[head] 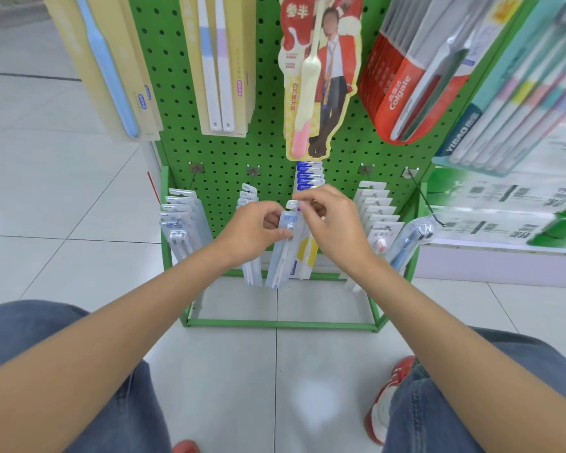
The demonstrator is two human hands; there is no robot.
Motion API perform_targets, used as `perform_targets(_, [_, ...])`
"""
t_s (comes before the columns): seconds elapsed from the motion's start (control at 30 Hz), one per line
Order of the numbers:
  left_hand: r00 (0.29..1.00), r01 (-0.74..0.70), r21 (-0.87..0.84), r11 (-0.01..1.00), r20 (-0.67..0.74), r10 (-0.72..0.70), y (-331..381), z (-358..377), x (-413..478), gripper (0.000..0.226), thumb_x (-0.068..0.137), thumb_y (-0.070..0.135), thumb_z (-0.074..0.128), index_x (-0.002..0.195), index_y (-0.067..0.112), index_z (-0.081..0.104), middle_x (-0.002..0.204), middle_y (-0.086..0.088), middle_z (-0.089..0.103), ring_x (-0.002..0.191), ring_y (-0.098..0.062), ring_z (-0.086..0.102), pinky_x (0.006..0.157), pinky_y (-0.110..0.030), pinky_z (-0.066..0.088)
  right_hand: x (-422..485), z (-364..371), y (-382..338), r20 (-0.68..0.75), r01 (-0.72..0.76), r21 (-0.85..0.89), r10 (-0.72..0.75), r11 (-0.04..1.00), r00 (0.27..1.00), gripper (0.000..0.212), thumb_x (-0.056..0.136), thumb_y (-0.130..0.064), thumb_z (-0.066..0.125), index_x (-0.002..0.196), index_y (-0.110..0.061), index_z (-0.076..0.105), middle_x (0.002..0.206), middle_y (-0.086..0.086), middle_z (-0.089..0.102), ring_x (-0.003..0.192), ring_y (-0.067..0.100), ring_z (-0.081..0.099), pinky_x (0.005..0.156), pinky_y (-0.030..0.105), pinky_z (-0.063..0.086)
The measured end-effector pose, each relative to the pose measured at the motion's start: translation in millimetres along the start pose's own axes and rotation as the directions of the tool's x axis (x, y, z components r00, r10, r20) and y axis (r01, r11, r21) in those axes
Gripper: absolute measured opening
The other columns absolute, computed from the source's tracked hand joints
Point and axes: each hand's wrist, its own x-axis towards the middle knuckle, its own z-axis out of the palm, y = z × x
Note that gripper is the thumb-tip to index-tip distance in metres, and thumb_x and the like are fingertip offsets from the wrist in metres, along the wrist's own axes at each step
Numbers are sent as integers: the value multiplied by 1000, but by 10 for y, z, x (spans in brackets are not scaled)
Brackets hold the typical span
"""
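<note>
Head view: person crouched at a green pegboard rack (268,148), both hands on one toothbrush pack (280,263) at the bottom row.

- Left hand (255,228): fingers curled round the upper part of the pack, thumb on the front near the brush head. The pack hangs down from this hand, tilted a little, lower end near the rack's base frame (275,323).
- Right hand (330,220): thumb and forefinger pinch the white hang tab (293,203) at the top of the pack, just left of that hand.
- Step, my read: working the tab hole at the centre hook. Can't tell whether it's going on or coming off; the hook tip is hidden behind the fingers.
- Next move needs: tab kept square to the hook, hole lined up with the tip, left hand steadying the pack's weight so the card doesn't twist.

Holders:
- The pack is a clear blister on pale blue card, one white toothbrush inside.
- Beyond the right hand: a stack of blue-topped packs (309,176) on the same hook line.
- Left of the left hand: a hook with twin-brush packs (180,217).
- Right of the right hand: a hook with white-card packs (378,207), then a blue brush pack (409,243).
</note>
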Motion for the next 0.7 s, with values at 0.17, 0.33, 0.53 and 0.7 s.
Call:
perform_targets(0.17, [1000,1,-14,1000,3,-1,21,82,-77,12,91,11,68,97,17,60,89,3,67,83,-16,68,79,-30,50,10,-22,-11,27,-154,80,152,985,988,8,88,-21,70,80,-22,68,77,-3,65,65,8,50,66,26,44])
perform_targets(0.33, [999,4,-115,993,33,0,101,33,-105,22,88,7,70,105,16,60,93,11,64,82,-9,63,81,-25,53,46,-24,-29,29,-235,242,235,941,972,14,88,-19,71,77,-26,68,76,7,69,64,9,53,62,29,47])
perform_targets(0.53, [988,137,-314,939,-19,-150,157,-59,-108,16,94,11,64,106,21,61,96,4,67,82,-7,65,75,-29,56,46,29,-6,167,-426,257,394,867,904,12,91,-20,69,81,-15,65,66,-4,60,52,1,51,51,12,40])
perform_targets(0.7, [944,220,-563,797,-84,-320,201,-120,-100,19,98,11,57,116,14,54,93,0,65,86,-13,65,67,-26,58,-82,88,13,399,-541,172,444,823,802,15,92,-16,67,92,-1,69,60,-3,56,45,1,47,47,11,37])
